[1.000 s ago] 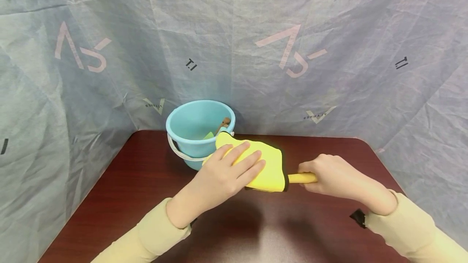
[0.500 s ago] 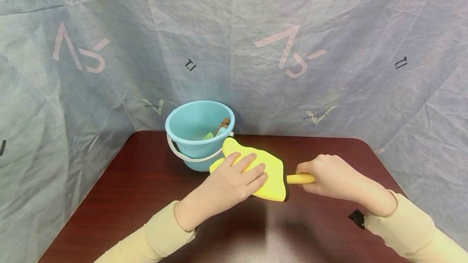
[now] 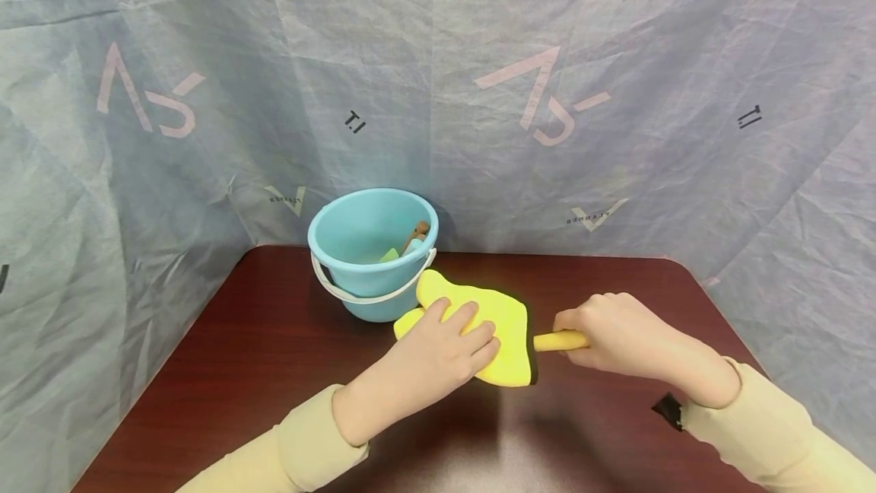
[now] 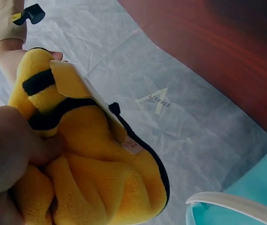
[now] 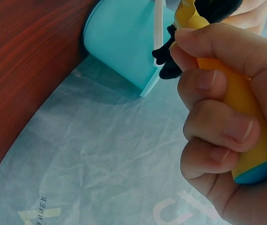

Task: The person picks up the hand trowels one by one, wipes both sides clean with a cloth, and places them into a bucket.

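In the head view my left hand [image 3: 438, 352] grips a yellow plush item [image 3: 506, 318] with black trim, fingers spread over its top. The left wrist view shows the plush's underside [image 4: 100, 164], with black stripes [image 4: 38, 83], a loose yellow flap [image 4: 70, 79] and a small tag [image 4: 132, 145]. My thumb digs into its folds there. My right hand [image 3: 616, 333] is wrapped round a yellow cylindrical handle [image 3: 563, 341], whose teal end [image 5: 260, 171] shows in the right wrist view. The handle reaches the plush's black edge; how they are joined is hidden.
A light-blue bucket [image 3: 363, 280] with a white bail handle [image 3: 372, 300] stands behind the plush, left of centre. Inside it lie a brown wooden-looking piece [image 3: 419, 231] and a green piece [image 3: 390, 255]. The dark red table [image 3: 274, 371] meets a grey fabric sheet [image 3: 479, 135] at the back.
My left hand and the plush have come slightly right and towards me, uncovering more of the bucket's front and bail handle. My right hand has barely moved.
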`<action>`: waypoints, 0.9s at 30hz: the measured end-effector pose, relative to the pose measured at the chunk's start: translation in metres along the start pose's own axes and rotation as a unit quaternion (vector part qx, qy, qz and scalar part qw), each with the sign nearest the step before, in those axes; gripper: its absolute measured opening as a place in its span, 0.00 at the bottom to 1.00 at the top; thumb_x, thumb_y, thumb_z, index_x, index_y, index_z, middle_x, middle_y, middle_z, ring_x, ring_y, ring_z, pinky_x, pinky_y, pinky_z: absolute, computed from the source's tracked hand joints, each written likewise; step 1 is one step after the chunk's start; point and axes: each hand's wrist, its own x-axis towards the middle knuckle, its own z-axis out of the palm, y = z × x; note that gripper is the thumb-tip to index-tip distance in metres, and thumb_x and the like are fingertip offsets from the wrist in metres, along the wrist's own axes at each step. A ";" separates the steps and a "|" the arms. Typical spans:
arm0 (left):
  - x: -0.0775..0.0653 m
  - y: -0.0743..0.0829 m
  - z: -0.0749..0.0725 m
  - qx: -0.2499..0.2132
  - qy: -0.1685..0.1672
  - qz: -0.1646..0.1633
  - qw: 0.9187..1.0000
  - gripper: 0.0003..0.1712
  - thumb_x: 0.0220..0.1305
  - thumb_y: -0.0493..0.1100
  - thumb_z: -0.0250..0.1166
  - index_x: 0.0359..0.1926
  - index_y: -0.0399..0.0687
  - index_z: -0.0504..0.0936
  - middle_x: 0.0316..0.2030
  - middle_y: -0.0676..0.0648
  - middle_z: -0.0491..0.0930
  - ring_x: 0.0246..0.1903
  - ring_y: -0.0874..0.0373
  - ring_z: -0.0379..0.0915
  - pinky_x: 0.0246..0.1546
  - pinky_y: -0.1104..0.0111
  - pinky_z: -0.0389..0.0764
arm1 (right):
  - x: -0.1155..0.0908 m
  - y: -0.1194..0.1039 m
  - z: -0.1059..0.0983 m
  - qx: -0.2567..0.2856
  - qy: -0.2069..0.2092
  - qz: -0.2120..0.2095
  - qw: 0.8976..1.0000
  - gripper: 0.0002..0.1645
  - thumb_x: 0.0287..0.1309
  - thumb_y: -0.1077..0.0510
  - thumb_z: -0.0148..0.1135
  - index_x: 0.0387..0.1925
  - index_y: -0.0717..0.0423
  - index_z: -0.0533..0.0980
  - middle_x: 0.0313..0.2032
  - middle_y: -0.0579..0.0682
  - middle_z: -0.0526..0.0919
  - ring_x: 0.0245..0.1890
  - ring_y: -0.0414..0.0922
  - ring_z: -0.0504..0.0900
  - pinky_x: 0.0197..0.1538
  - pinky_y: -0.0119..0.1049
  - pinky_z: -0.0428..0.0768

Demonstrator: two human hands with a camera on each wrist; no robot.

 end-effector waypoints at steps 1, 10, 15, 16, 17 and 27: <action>-0.001 0.000 0.000 0.000 -0.007 -0.002 1.000 0.14 0.52 0.36 0.56 0.42 0.52 0.76 0.39 0.52 0.74 0.46 0.49 0.68 0.40 0.56 0.71 | 0.000 0.000 0.000 -0.001 0.001 -0.001 1.000 0.14 0.28 0.60 0.62 0.14 0.39 0.66 0.10 0.31 0.55 0.11 0.31 0.52 0.15 0.25 0.55; -0.007 -0.005 -0.002 0.012 -0.030 -0.006 0.999 0.15 0.50 0.37 0.58 0.41 0.52 0.76 0.38 0.53 0.73 0.44 0.49 0.67 0.38 0.57 0.69 | -0.002 0.002 -0.002 0.003 -0.007 0.004 1.000 0.13 0.30 0.59 0.64 0.17 0.36 0.70 0.11 0.30 0.58 0.12 0.31 0.54 0.15 0.25 0.56; -0.012 -0.009 -0.001 0.002 -0.023 -0.005 1.000 0.14 0.51 0.35 0.57 0.40 0.51 0.75 0.37 0.53 0.73 0.42 0.50 0.67 0.37 0.58 0.69 | -0.004 0.004 -0.002 0.006 -0.016 0.007 1.000 0.13 0.32 0.58 0.64 0.17 0.36 0.70 0.11 0.30 0.58 0.13 0.31 0.54 0.15 0.25 0.56; -0.013 -0.010 -0.001 0.000 -0.021 -0.005 1.000 0.13 0.51 0.35 0.57 0.40 0.51 0.75 0.37 0.53 0.73 0.42 0.50 0.67 0.36 0.58 0.69 | -0.004 0.004 -0.002 0.008 -0.018 0.008 1.000 0.13 0.32 0.58 0.64 0.18 0.36 0.70 0.11 0.30 0.58 0.13 0.31 0.54 0.15 0.25 0.56; -0.014 -0.011 -0.001 0.000 -0.020 -0.005 1.000 0.13 0.51 0.35 0.57 0.40 0.51 0.75 0.36 0.53 0.73 0.42 0.50 0.67 0.36 0.58 0.69 | -0.004 0.004 -0.002 0.009 -0.019 0.009 1.000 0.13 0.32 0.58 0.65 0.18 0.36 0.70 0.11 0.30 0.58 0.13 0.31 0.54 0.15 0.25 0.56; -0.023 -0.018 -0.004 -0.010 -0.005 -0.006 1.000 0.13 0.52 0.34 0.54 0.39 0.50 0.75 0.37 0.51 0.74 0.44 0.49 0.67 0.37 0.58 0.69 | -0.006 0.008 -0.001 -0.002 -0.005 0.003 1.000 0.14 0.30 0.57 0.65 0.17 0.35 0.69 0.11 0.30 0.57 0.13 0.31 0.54 0.15 0.25 0.56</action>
